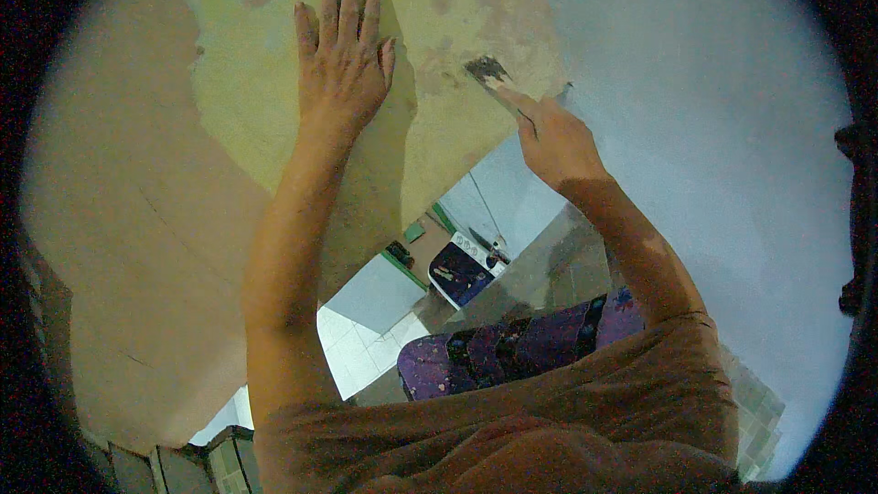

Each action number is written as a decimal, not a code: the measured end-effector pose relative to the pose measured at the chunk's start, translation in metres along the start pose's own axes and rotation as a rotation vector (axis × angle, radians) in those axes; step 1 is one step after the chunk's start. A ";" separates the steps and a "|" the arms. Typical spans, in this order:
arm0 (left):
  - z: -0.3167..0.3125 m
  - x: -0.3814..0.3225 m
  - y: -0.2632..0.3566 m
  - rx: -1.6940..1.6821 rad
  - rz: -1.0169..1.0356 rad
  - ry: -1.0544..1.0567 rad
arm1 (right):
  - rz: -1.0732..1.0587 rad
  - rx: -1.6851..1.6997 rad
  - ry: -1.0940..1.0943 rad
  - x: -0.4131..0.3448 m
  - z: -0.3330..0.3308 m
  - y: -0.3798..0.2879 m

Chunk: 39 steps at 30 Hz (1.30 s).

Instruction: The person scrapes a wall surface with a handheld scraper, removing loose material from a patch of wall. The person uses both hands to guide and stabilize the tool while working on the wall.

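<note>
My left hand [345, 72] lies palm down, fingers spread, against a wall [233, 75] with patchy yellow and brownish paint. To its right, my right hand [559, 140] grips a scraper or putty knife [488, 70], its index finger stretched along the tool. The dark, worn blade end is at the wall, over a blotchy, stained part of the surface. A small pointed end shows beyond the right hand's knuckles; whether it belongs to the same tool I cannot tell. Most of the handle is hidden in the fist.
A pale bluish wall surface [693, 116] stands at the right. Below my arms are a white stove with a dark top [461, 274], a purple patterned mat or cloth [494, 357], and white floor tiles [357, 350]. Slatted dark edges show at the lower left.
</note>
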State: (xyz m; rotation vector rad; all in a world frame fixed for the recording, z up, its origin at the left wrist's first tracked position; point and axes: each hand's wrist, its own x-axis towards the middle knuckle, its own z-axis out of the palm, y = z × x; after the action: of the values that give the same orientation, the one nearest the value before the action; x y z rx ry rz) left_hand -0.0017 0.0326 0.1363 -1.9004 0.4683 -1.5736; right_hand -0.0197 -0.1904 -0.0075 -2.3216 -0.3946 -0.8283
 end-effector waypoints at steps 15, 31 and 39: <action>0.032 0.011 0.051 -0.037 0.144 -0.083 | 0.177 0.075 -0.146 0.015 -0.016 0.032; 0.009 0.000 0.096 -0.419 -0.115 0.016 | 0.239 0.371 0.288 0.018 0.017 -0.013; -0.013 0.000 0.100 -0.695 -0.357 0.128 | 0.129 0.490 0.502 0.025 -0.009 -0.067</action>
State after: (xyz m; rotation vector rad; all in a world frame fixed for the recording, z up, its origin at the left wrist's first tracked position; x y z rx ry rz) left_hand -0.0024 -0.0448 0.0719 -2.5125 0.8540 -1.9384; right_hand -0.0358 -0.1443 0.0451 -1.6056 -0.1932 -1.0718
